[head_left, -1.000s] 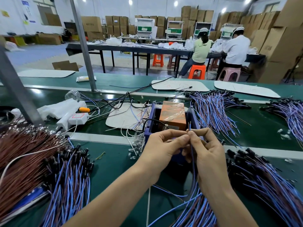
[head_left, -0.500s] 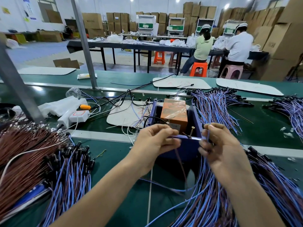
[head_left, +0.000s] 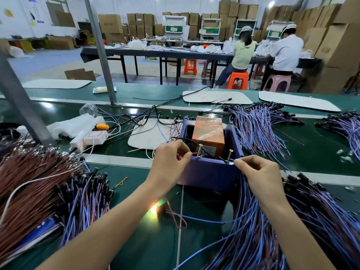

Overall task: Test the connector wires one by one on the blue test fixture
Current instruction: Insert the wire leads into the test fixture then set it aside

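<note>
While the left hand (head_left: 171,160) pinched a red lead (head_left: 194,153) at one screw (head_left: 199,151) on the near rim of the blue test fixture (head_left: 208,172), the right hand (head_left: 259,174) pinched a blue lead (head_left: 231,161) at the other — fixture mid-belt, wire heaps (head_left: 263,230) crowding both sides, little bare green between.

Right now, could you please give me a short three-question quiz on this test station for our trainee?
1. True or false: the left hand pinches a red wire at one screw of the blue test fixture, the right hand a blue wire at the other.
2. What sits inside the fixture? A) orange box B) green bottle C) white cup
3. Fill in: beside the left forearm, a small ____ glows on the green belt.
Key: 1 true; 2 A; 3 light.
</note>
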A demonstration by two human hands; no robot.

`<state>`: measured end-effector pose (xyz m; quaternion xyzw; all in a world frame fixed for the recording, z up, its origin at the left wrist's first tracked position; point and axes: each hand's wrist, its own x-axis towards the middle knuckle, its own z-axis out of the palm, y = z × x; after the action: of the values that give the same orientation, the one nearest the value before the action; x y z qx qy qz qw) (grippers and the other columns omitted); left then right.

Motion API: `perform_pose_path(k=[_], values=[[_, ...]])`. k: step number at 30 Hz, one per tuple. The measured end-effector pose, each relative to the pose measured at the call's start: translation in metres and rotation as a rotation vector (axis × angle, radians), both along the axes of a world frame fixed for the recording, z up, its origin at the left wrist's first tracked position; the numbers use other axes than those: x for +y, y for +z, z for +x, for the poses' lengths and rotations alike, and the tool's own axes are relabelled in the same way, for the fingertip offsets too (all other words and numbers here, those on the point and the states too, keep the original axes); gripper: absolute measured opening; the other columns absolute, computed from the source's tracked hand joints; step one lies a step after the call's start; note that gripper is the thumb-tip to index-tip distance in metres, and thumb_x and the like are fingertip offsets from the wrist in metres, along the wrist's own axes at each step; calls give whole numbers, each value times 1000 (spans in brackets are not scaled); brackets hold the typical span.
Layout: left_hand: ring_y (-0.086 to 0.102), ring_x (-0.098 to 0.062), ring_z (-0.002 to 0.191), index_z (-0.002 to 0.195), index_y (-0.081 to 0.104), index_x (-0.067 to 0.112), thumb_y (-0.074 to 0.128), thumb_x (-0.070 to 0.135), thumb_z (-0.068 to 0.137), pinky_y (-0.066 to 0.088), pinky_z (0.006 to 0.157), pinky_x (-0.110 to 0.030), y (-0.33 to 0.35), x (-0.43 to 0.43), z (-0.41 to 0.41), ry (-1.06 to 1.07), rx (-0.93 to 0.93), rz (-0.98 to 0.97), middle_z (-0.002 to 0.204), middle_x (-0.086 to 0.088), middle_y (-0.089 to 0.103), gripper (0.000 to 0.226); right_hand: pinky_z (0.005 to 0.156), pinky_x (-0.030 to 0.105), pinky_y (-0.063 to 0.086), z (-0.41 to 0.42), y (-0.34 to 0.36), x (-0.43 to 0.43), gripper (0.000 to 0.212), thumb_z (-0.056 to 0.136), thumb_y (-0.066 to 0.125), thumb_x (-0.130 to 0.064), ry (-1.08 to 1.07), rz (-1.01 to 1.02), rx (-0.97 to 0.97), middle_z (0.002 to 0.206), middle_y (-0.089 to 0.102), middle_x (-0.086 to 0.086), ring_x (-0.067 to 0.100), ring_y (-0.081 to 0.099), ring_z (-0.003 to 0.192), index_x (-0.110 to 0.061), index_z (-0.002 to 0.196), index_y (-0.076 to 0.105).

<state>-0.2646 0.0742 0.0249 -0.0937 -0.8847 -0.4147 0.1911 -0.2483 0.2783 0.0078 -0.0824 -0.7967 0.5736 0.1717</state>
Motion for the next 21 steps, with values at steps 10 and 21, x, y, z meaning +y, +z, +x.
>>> perform_pose_path(k=[10,21], values=[[49,3,63,81,66,17,65,16,88,37,62,-4,1,0,-1,8,-27,-28,71,11,60,7,64,29,48,4,3,-1,14,85,70,-17,30,-7,5,71,68,2,13,58,69,-21,72,71],[48,4,39,102,65,2,57,1,90,33,43,-1,40,12,44,-550,-381,565,55,7,63,14,45,9,38,48,42,-43,13,90,52,8,426,-453,141,54,61,4,4,53,46,-5,89,49]])
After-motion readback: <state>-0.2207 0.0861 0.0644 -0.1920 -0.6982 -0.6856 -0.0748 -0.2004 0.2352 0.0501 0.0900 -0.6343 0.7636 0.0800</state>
